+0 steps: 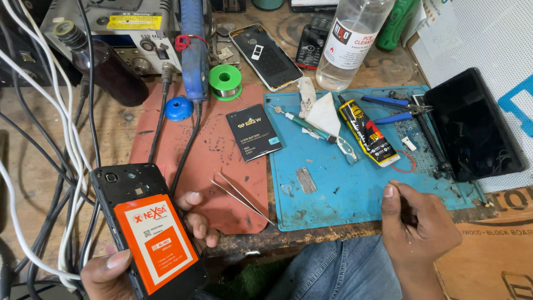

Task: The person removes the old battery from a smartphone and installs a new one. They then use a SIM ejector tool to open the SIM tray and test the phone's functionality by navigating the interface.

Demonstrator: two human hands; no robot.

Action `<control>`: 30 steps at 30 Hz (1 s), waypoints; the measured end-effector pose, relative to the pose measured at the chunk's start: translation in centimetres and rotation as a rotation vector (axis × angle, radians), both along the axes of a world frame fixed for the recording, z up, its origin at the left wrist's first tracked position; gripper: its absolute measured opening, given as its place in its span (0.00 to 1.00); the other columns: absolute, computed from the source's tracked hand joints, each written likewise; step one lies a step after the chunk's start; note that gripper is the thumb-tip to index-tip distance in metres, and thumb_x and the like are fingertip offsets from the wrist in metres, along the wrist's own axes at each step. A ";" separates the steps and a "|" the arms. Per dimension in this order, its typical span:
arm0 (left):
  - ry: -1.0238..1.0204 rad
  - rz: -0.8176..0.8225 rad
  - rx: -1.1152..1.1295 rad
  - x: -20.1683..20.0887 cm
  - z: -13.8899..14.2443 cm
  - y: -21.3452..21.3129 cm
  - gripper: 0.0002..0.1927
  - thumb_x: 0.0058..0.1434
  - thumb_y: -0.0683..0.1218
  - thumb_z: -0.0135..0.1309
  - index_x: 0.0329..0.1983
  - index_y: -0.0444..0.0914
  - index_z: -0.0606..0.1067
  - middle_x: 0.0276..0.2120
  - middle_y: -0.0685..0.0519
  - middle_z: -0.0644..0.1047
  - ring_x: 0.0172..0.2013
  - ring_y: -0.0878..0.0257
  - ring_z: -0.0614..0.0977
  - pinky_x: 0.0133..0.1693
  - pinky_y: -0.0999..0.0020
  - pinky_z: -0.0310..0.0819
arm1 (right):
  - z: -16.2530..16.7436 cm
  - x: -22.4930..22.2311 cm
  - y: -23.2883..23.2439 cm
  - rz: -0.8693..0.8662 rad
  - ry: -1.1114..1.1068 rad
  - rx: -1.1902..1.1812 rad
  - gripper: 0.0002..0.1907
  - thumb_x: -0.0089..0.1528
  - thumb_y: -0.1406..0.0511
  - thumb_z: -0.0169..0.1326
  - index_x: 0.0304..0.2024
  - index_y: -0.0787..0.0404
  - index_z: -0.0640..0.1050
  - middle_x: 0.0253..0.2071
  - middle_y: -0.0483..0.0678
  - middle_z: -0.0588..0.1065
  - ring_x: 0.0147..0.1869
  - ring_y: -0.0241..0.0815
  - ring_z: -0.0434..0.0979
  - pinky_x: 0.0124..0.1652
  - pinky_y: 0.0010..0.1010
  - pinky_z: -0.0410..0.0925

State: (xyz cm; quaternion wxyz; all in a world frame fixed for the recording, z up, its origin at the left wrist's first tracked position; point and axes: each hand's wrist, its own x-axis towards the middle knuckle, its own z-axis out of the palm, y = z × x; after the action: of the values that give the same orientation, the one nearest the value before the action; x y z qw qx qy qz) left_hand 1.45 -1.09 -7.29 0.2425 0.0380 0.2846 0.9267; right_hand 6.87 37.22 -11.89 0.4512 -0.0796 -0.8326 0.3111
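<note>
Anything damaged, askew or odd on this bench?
The phone in the left hand has no back cover, leaving its orange battery exposed. Another phone lies opened on the table. Tweezers lie askew over the red mat's edge.

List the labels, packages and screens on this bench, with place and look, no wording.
Battery label: orange and white, in the phone in the left hand.
Loose battery: black, red mat.
Glue tube: yellow-black, blue mat.
Bottle label: white, top.
Tablet screen: dark, right.

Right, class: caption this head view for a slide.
Left hand holds an open-backed phone with an orange battery; right hand rests by the blue mat.
</note>
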 end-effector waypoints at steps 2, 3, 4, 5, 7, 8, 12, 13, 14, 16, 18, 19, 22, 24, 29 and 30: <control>0.038 -0.003 -0.028 0.1 0.3 0.6 0.56 0.44 0.55 0.63 0.70 0.19 0.57 0.45 0.30 0.71 0.49 0.34 0.74 0.56 0.41 0.65 | 0.1 0.0 0.0 0.004 0.001 0.003 0.06 0.70 0.69 0.64 0.46 0.66 0.82 0.25 0.45 0.71 0.24 0.28 0.65 0.26 0.19 0.57; 0.058 -0.003 -0.042 -0.1 0.7 0.7 0.56 0.44 0.55 0.63 0.70 0.19 0.57 0.45 0.29 0.71 0.49 0.34 0.74 0.55 0.41 0.66 | 0.2 0.0 0.0 0.014 0.009 -0.001 0.06 0.70 0.69 0.64 0.46 0.67 0.82 0.26 0.45 0.71 0.24 0.28 0.65 0.26 0.19 0.58; 0.029 0.146 -0.071 0.4 0.7 1.5 0.55 0.46 0.55 0.63 0.71 0.19 0.56 0.44 0.30 0.71 0.46 0.36 0.74 0.51 0.43 0.67 | 0.3 0.0 0.0 0.027 0.017 -0.005 0.06 0.71 0.69 0.64 0.47 0.67 0.82 0.26 0.45 0.71 0.25 0.28 0.66 0.26 0.18 0.58; -0.001 0.296 -0.100 1.4 0.3 3.1 0.55 0.48 0.54 0.63 0.72 0.19 0.56 0.43 0.30 0.70 0.43 0.39 0.73 0.48 0.45 0.69 | 0.4 0.0 0.0 0.020 0.015 0.009 0.06 0.72 0.69 0.64 0.46 0.67 0.82 0.27 0.46 0.72 0.25 0.28 0.67 0.27 0.18 0.59; 0.060 0.498 -0.237 2.2 -0.1 5.0 0.55 0.51 0.49 0.64 0.77 0.24 0.53 0.46 0.33 0.69 0.44 0.44 0.73 0.45 0.49 0.72 | 0.5 0.0 -0.1 0.008 0.006 0.033 0.07 0.73 0.68 0.64 0.45 0.68 0.81 0.29 0.46 0.72 0.27 0.28 0.68 0.28 0.18 0.61; 0.154 0.548 -0.344 1.9 -0.1 5.6 0.57 0.51 0.44 0.66 0.81 0.30 0.51 0.50 0.36 0.69 0.48 0.48 0.74 0.45 0.52 0.74 | 0.6 0.0 -0.1 0.002 0.002 0.044 0.07 0.73 0.68 0.63 0.45 0.68 0.81 0.29 0.46 0.72 0.27 0.28 0.68 0.29 0.18 0.61; 0.365 0.639 -0.644 2.1 1.0 7.8 0.61 0.46 0.32 0.67 0.78 0.31 0.44 0.68 0.41 0.64 0.65 0.55 0.72 0.61 0.62 0.72 | 0.7 -0.1 -0.3 -0.006 0.005 0.009 0.08 0.73 0.69 0.63 0.44 0.71 0.81 0.29 0.47 0.72 0.27 0.29 0.68 0.29 0.19 0.61; 0.376 0.652 -0.677 2.0 1.4 8.1 0.62 0.45 0.33 0.67 0.78 0.31 0.43 0.68 0.40 0.64 0.65 0.55 0.72 0.60 0.62 0.73 | 0.8 -0.2 -0.3 -0.005 0.000 -0.015 0.08 0.73 0.69 0.63 0.44 0.72 0.81 0.29 0.47 0.72 0.27 0.29 0.68 0.29 0.19 0.61; 0.383 0.662 -0.711 2.0 1.9 8.4 0.62 0.44 0.33 0.67 0.78 0.31 0.42 0.68 0.40 0.63 0.64 0.55 0.72 0.59 0.61 0.75 | 0.8 -0.3 -0.4 0.003 0.004 -0.010 0.08 0.74 0.69 0.63 0.44 0.72 0.81 0.29 0.46 0.72 0.27 0.29 0.68 0.29 0.19 0.61; 0.397 0.673 -0.734 2.0 2.7 8.9 0.64 0.44 0.33 0.68 0.78 0.32 0.41 0.67 0.39 0.63 0.63 0.54 0.72 0.57 0.61 0.76 | 0.8 -0.4 -0.4 0.008 0.019 0.009 0.09 0.74 0.69 0.63 0.44 0.72 0.81 0.29 0.46 0.71 0.27 0.29 0.67 0.29 0.19 0.61; 0.398 0.672 -0.718 2.2 3.1 9.3 0.64 0.44 0.33 0.69 0.78 0.32 0.40 0.66 0.39 0.65 0.62 0.55 0.74 0.57 0.61 0.76 | 0.9 -0.5 -0.4 -0.001 0.023 0.041 0.09 0.73 0.69 0.62 0.43 0.73 0.81 0.28 0.47 0.71 0.27 0.29 0.67 0.29 0.20 0.60; 0.408 0.680 -0.718 2.2 3.1 9.3 0.63 0.45 0.32 0.68 0.77 0.32 0.40 0.67 0.39 0.63 0.63 0.55 0.73 0.58 0.61 0.75 | 0.9 -0.6 -0.4 -0.006 0.023 0.055 0.09 0.72 0.69 0.62 0.43 0.73 0.81 0.28 0.47 0.71 0.26 0.30 0.67 0.29 0.20 0.60; 0.430 0.665 -0.663 2.0 2.8 9.2 0.59 0.51 0.31 0.63 0.78 0.32 0.39 0.69 0.39 0.62 0.63 0.55 0.72 0.58 0.60 0.75 | 0.9 -0.7 -0.3 -0.024 0.021 0.091 0.09 0.72 0.69 0.62 0.43 0.73 0.81 0.27 0.47 0.71 0.26 0.30 0.67 0.29 0.20 0.60; 0.433 0.612 -0.556 1.9 2.6 8.8 0.55 0.57 0.31 0.58 0.81 0.34 0.38 0.68 0.37 0.65 0.60 0.54 0.75 0.55 0.59 0.77 | 0.9 -0.7 -0.2 -0.030 0.021 0.111 0.09 0.73 0.69 0.62 0.44 0.73 0.82 0.27 0.47 0.71 0.26 0.30 0.67 0.29 0.20 0.60; 0.306 0.566 -0.568 1.7 2.5 8.1 0.51 0.58 0.31 0.54 0.79 0.37 0.40 0.66 0.38 0.65 0.61 0.54 0.74 0.56 0.61 0.76 | 0.9 -0.6 -0.2 -0.044 -0.001 0.115 0.08 0.72 0.70 0.61 0.44 0.73 0.81 0.26 0.47 0.71 0.26 0.30 0.68 0.28 0.20 0.61; 0.286 0.555 -0.560 1.7 2.5 8.0 0.51 0.58 0.32 0.54 0.79 0.38 0.40 0.66 0.38 0.66 0.61 0.54 0.75 0.55 0.61 0.76 | 0.9 -0.6 -0.2 -0.034 0.004 0.110 0.08 0.72 0.70 0.60 0.44 0.73 0.81 0.27 0.47 0.72 0.27 0.29 0.69 0.29 0.19 0.62</control>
State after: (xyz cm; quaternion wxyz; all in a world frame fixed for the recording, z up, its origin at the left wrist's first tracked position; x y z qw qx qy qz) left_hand 3.11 6.94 -4.78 -0.0575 0.0207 0.5560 0.8289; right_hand 6.22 37.06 -11.00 0.4617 -0.0680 -0.8462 0.2572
